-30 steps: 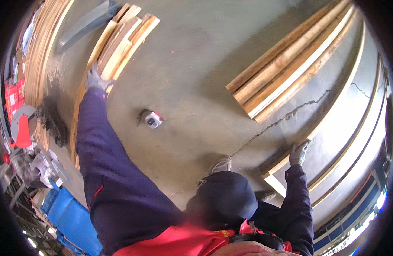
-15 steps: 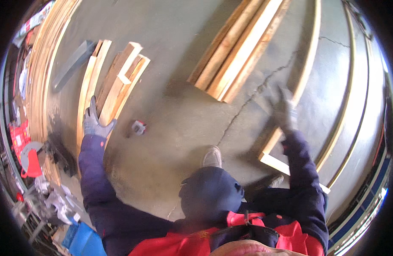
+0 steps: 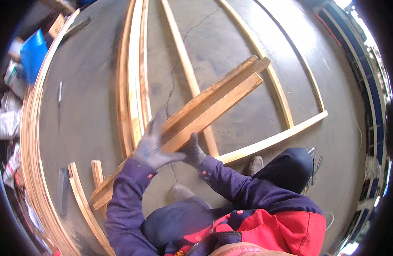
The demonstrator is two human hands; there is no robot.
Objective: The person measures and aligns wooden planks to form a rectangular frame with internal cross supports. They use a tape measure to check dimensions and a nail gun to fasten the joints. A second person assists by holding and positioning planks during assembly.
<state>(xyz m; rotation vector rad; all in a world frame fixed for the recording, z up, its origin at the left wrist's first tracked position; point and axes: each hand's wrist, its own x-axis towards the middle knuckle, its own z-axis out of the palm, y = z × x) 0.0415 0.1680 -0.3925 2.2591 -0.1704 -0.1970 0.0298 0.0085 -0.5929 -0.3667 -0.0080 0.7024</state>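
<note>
A short stack of wooden boards (image 3: 215,106) lies slantwise across the front of me, over the floor frame, with its far end up to the right. My left hand (image 3: 151,145), in a grey work glove, is on the stack, fingers over the boards and thumb stretched toward the right. My right hand (image 3: 194,152), also gloved, grips the stack's near side just right of it, its palm hidden. Behind the stack, a wooden frame (image 3: 271,139) of long rails joined to a cross piece lies on the concrete.
Long planks (image 3: 132,81) lie together beyond my left hand. More planks (image 3: 34,149) run along the left edge. Shorter pieces (image 3: 87,205) and a dark grey bar (image 3: 63,192) lie at lower left. A blue container (image 3: 33,55) stands far left. Shelving (image 3: 367,85) lines the right side.
My view has swung round to the right. The short boards that lay on the floor by my left hand are now between both hands. My right hand has come over from the frame.
</note>
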